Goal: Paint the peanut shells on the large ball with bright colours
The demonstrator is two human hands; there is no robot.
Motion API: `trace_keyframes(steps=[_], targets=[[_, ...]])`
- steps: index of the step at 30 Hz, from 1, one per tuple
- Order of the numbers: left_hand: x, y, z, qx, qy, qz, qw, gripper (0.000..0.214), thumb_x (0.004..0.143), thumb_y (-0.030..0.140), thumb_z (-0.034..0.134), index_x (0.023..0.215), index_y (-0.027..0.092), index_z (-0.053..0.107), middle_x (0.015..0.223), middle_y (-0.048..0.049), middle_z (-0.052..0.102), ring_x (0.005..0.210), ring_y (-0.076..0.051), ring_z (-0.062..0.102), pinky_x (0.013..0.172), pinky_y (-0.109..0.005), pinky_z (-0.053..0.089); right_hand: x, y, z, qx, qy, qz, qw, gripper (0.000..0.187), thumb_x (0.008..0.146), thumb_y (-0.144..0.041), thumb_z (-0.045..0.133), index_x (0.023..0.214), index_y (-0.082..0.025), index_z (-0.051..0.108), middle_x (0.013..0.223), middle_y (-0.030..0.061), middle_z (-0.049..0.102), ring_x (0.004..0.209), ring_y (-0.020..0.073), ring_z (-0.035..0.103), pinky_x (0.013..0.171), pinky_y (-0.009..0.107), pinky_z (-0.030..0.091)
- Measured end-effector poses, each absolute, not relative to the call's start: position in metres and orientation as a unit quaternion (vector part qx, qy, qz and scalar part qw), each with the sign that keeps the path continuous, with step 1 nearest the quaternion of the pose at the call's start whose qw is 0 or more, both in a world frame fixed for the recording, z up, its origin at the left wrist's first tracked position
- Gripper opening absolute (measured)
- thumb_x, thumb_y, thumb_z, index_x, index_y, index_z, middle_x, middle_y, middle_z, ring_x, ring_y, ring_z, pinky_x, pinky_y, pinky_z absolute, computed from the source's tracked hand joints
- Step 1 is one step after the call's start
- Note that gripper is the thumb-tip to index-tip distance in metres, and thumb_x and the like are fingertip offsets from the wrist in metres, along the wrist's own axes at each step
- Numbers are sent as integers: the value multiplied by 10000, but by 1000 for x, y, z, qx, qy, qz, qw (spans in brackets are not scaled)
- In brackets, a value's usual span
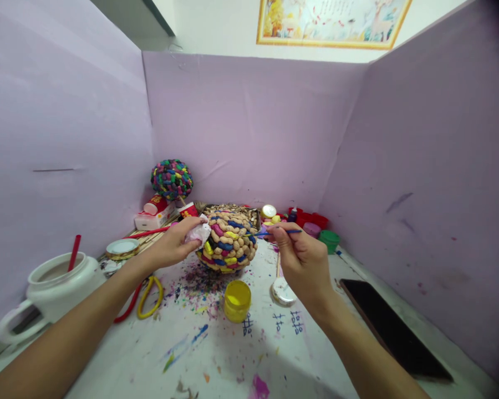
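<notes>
A ball made of peanut shells (229,239), partly painted in yellow, pink and blue, rests on the paint-spattered white table (216,354). My left hand (175,244) is closed on a crumpled white tissue (199,233) and presses against the ball's left side. My right hand (300,256) pinches a thin paintbrush (274,233) whose tip points at the ball's right side. An open pot of yellow paint (237,300) stands just in front of the ball, and its white lid (283,291) lies to the right.
A fully painted shell ball (172,179) stands at the back left. Several paint pots (311,224) line the back right. A white jug (54,285) with a red stick sits at the left, red and yellow scissors (143,299) beside it. A dark phone (393,330) lies right. Purple partitions enclose the table.
</notes>
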State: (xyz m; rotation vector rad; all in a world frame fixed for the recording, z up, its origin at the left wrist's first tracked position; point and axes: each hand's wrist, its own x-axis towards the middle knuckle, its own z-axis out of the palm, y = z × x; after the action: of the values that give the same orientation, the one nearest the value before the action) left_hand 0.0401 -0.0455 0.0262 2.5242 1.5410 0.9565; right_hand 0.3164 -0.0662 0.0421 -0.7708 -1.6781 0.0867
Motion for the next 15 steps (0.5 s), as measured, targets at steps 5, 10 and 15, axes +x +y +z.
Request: trace_keyframes(steps=[5, 10, 15], targets=[[40, -46, 26, 809, 500, 308, 17, 492, 799, 301, 486, 1262, 137, 457, 1296, -135, 547, 1202, -272, 501, 1038, -414, 371, 316, -64, 41, -333, -715, 33, 614, 214, 900, -258, 488, 827, -139, 650, 755, 86, 718, 648, 189, 690, 572, 304, 529], [39, -45, 25, 809, 500, 309, 17, 497, 806, 304, 483, 1269, 129, 449, 1305, -145, 539, 1213, -269, 491, 1044, -420, 365, 316, -65, 41, -331, -720, 22, 609, 226, 901, -262, 484, 821, -140, 656, 754, 87, 719, 636, 185, 679, 573, 309, 525], [39, -45, 26, 812, 498, 304, 15, 489, 804, 301, 482, 1263, 136, 451, 1297, -141, 547, 1207, -268, 497, 1039, -422, 372, 318, -66, 42, -344, -717, 27, 605, 228, 894, -271, 487, 825, -136, 658, 727, 86, 712, 622, 194, 679, 550, 310, 518]])
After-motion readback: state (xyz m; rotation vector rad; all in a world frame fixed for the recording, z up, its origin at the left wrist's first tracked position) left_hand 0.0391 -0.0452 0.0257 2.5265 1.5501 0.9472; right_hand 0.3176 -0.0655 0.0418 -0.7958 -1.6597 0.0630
